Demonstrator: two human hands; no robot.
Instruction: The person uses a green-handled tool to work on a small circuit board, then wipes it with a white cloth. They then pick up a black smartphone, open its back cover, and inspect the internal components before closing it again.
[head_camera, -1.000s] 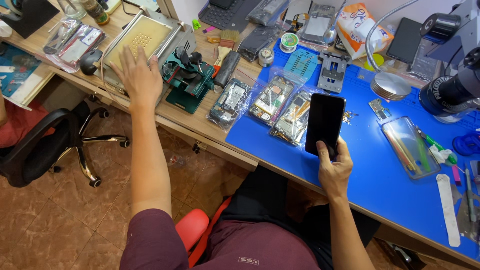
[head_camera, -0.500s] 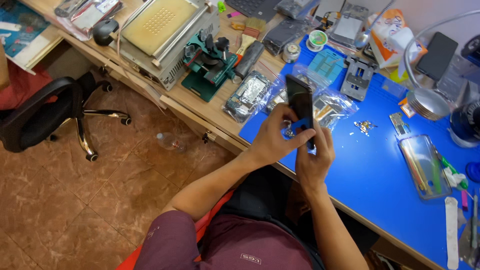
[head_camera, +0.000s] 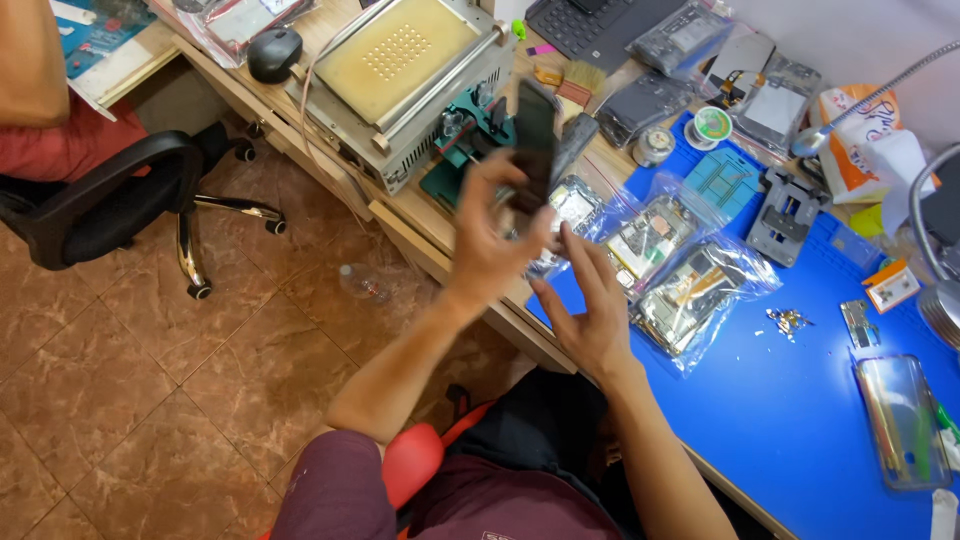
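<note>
Dark smartphone (head_camera: 535, 135) held upright above the edge of the wooden bench, over the green clamp fixture (head_camera: 470, 150) and just in front of the hot-plate screen separator (head_camera: 400, 60). Pinched at its lower end by the left hand (head_camera: 495, 235), fingers curled round the sides, forearm raised from the lap. Right hand (head_camera: 590, 305) just below and beside, palm up, fingers spread and loosely cupped, not closed on anything, fingertips near the phone's bottom edge over the corner of the blue mat (head_camera: 800, 400). Motion blur on both, so exact contact of the right fingertips cannot be told.

Likely risks: a thin grip on one end only, so a slip and a drop onto the fixture or past the bench edge to the tiled floor (head_camera: 150, 380); a knock against the bagged circuit boards (head_camera: 690, 290) close by; loose small screws (head_camera: 787, 320) on the mat easily scattered by a sweeping wrist.
</note>
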